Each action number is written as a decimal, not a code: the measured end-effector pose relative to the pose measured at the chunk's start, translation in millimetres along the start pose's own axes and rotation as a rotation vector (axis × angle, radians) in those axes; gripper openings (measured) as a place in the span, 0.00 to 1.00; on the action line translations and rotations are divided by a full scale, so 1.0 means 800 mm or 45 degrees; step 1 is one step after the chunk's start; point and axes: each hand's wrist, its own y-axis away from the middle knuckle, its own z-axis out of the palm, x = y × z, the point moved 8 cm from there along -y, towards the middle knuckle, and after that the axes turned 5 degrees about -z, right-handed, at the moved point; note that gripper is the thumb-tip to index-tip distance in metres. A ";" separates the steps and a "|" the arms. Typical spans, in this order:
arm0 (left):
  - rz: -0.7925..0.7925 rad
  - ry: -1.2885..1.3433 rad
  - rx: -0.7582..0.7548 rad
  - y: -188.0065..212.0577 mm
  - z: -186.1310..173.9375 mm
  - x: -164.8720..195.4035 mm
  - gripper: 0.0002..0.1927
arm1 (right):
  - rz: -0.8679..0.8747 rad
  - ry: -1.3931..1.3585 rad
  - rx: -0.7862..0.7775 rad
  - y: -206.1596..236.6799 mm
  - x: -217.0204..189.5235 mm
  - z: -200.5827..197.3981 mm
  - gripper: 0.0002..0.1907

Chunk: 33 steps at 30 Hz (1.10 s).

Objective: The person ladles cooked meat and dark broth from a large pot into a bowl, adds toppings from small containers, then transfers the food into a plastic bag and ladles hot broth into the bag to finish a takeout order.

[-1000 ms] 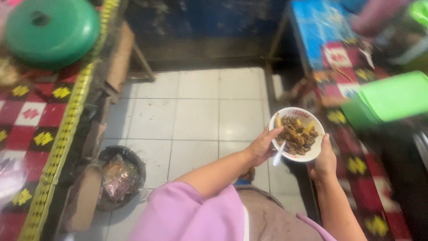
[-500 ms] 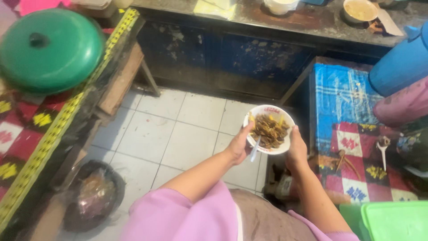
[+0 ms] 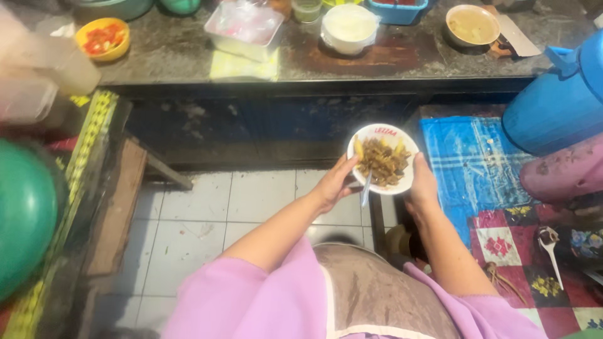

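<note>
A white bowl [image 3: 397, 135] filled with brown noodles and yellow pieces is held in front of me above the tiled floor. My right hand [image 3: 422, 186] grips the bowl from below at its right side. My left hand [image 3: 334, 184] touches the bowl's left rim and holds a white spoon [image 3: 365, 188] whose handle points down. Both arms wear pink sleeves.
A dark stone counter [image 3: 188, 63] runs across the top with a small yellow bowl of red bits [image 3: 103, 37], a clear container [image 3: 245, 25], a white bowl [image 3: 348, 28] and a bowl of brown sauce [image 3: 472, 25]. A blue jug [image 3: 559, 100] and a patterned tablecloth [image 3: 502, 232] lie right; a green lid [image 3: 25, 213] left.
The view has swung upward from the floor to the counter. Both hands and the bowl have kept their grip and moved forward toward the counter.
</note>
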 end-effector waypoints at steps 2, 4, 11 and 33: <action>-0.018 -0.196 0.019 -0.036 -0.012 0.030 0.39 | -0.026 -0.050 0.039 -0.041 -0.009 -0.002 0.27; -0.011 -0.302 0.038 -0.074 -0.026 0.054 0.39 | -0.053 -0.096 0.072 -0.084 -0.015 -0.005 0.27; 0.182 -0.485 0.193 -0.251 -0.085 0.121 0.35 | -0.196 0.012 0.118 -0.290 -0.030 -0.021 0.25; 0.711 -2.016 0.746 -0.448 -0.084 0.333 0.21 | -0.291 1.413 0.224 -0.618 -0.071 0.004 0.21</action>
